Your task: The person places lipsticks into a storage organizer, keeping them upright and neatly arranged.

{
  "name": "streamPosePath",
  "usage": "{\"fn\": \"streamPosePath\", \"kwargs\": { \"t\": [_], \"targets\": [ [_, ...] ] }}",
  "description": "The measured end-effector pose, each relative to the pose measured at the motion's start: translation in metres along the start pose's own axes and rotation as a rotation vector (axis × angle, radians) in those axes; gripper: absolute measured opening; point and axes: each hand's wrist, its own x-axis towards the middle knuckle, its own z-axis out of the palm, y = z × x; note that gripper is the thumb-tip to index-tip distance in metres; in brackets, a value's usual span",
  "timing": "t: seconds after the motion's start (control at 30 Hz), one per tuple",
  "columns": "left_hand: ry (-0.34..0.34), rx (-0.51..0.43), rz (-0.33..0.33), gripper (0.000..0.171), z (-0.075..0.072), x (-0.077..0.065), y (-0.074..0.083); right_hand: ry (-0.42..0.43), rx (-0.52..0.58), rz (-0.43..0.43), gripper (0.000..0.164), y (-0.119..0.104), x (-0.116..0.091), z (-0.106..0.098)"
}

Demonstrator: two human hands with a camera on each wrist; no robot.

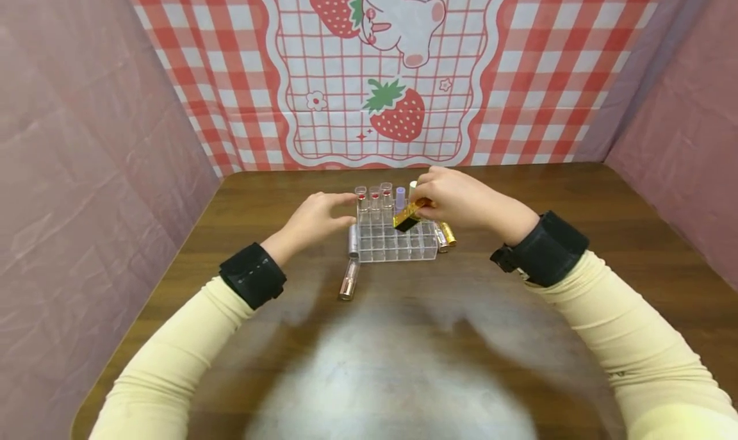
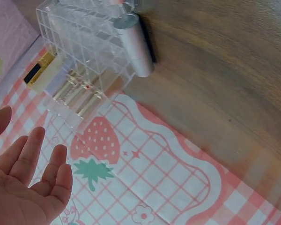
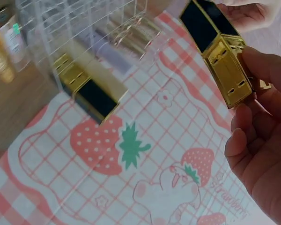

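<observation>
My right hand (image 1: 455, 196) pinches a gold and black lipstick (image 1: 408, 216) between thumb and fingers, above the clear acrylic lipstick organizer (image 1: 398, 255). In the right wrist view the held lipstick (image 3: 222, 61) is tilted, with its gold part by the fingertips. My left hand (image 1: 317, 221) hovers at the organizer's left side, fingers spread and holding nothing. In the organizer's back row stand several clear-capped lipsticks (image 1: 375, 200), a lilac tube (image 1: 400, 198) and a pale-topped tube (image 1: 412, 187). Another gold and black lipstick (image 3: 86, 86) stands there, seen in the right wrist view.
A silver tube (image 1: 353, 241) is against the organizer's left side, and a rose-gold lipstick (image 1: 348, 281) lies in front of it. At the right side lie a clear-and-gold tube (image 1: 441, 238) and a gold tube (image 1: 448, 234). A strawberry-print cloth (image 1: 519, 107) hangs behind the wooden table (image 1: 259, 376).
</observation>
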Motion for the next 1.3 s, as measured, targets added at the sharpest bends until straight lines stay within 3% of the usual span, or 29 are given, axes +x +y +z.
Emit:
{"fn": "streamPosePath", "kwargs": {
  "t": [0.3, 0.5, 0.63, 0.83, 1.1, 1.2, 1.3],
  "targets": [
    [-0.038, -0.068, -0.002, 0.05, -0.005, 0.001, 0.001, -0.01, 0.091, 0.026, 0.017, -0.005, 0.038, 0.009],
    [-0.052, -0.1, -0.004, 0.05, -0.001, 0.004, -0.001, -0.005, 0.125, 0.043, 0.018, -0.006, 0.049, 0.019],
    [-0.045, -0.108, -0.031, 0.039, 0.003, 0.007, -0.003, 0.01, 0.147, 0.038, 0.019, -0.006, 0.054, 0.026],
    [-0.012, -0.067, -0.071, 0.023, -0.002, 0.008, -0.008, 0.0, 0.145, 0.049, 0.02, -0.003, 0.055, 0.031],
    [0.015, -0.007, -0.085, 0.025, -0.016, 0.01, -0.009, -0.113, 0.071, 0.132, 0.026, 0.009, 0.043, 0.029],
    [0.015, 0.044, -0.063, 0.027, -0.019, 0.014, -0.008, -0.175, 0.041, 0.132, 0.024, 0.013, 0.04, 0.03],
    [0.022, 0.138, 0.001, 0.028, -0.02, 0.021, -0.005, -0.231, 0.033, 0.148, 0.025, 0.015, 0.037, 0.031]
  ]
}}
